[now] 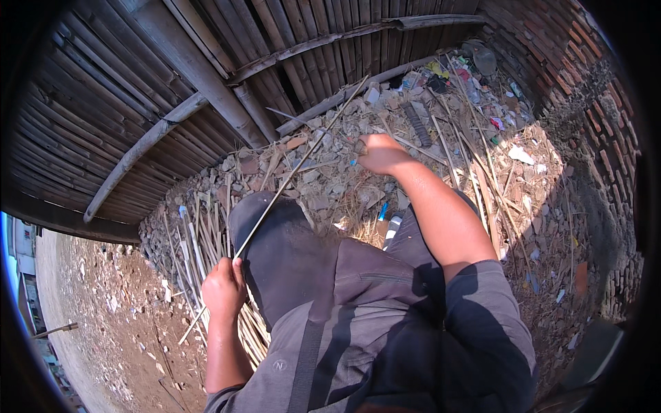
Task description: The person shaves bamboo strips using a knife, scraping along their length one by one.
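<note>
My left hand (224, 286) is closed round a long, thin bamboo strip (286, 184). The strip slants up and to the right across my left knee, its far end near the bamboo wall, its near end sticking out below the fist. Farther off, my right hand (380, 153) is closed, just above the rubble and to the right of the strip. A narrow grey, blade-like piece (296, 118) runs from near the wall toward this hand, passing the strip. Whether the right fingers hold it is too small to tell. Beside my left leg lies a bundle of split bamboo strips (251, 334).
A bamboo-slat wall (330, 51) with pole braces rises ahead, and a brick wall (592, 89) stands at the right. Broken brick, stones and litter cover the ground (323, 182). More bamboo strips (485, 182) lie right of my right arm. Bare dirt (117, 303) stretches left.
</note>
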`<state>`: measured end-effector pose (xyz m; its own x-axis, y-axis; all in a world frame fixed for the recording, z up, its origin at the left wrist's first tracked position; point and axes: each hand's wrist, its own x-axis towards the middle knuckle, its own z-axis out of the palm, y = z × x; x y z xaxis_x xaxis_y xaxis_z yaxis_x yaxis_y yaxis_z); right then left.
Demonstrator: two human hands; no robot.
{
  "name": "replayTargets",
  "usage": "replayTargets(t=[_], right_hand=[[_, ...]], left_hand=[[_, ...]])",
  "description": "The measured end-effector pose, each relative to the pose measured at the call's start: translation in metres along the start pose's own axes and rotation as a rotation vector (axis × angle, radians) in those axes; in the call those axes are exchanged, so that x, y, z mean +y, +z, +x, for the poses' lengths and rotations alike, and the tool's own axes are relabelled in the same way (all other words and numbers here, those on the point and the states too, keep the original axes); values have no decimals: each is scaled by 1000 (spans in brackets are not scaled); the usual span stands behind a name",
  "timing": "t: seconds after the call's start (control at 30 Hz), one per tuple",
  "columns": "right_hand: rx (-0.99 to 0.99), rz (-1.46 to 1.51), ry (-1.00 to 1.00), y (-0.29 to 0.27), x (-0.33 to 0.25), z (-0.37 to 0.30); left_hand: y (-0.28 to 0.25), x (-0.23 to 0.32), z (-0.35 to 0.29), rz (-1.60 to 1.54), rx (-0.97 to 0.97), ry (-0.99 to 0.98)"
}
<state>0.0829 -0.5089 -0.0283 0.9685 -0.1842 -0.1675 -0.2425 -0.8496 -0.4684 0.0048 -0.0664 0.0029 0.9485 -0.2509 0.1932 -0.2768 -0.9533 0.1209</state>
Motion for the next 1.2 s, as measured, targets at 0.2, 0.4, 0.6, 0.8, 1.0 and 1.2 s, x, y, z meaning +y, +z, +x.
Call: replayTargets(t=[0.2, 0.4, 0.6, 0.8, 1.0, 1.2], right_hand=[[-180, -25, -151, -5, -1, -4], [17, 62, 32, 3, 44, 22], [-479, -152, -269, -21, -52, -24], [-49, 201, 134, -6, 46, 22], [-195, -182, -199, -7, -39, -25], [24, 337, 3, -13, 41, 12]], left_hand=[[3, 2, -2, -18, 37, 79], [0, -6, 2, 22, 11, 62], [8, -5, 3, -36, -71, 20], [11, -15, 6, -47, -3, 51], [-5, -9, 11, -24, -56, 63], [18, -16, 11, -194, -115, -24]])
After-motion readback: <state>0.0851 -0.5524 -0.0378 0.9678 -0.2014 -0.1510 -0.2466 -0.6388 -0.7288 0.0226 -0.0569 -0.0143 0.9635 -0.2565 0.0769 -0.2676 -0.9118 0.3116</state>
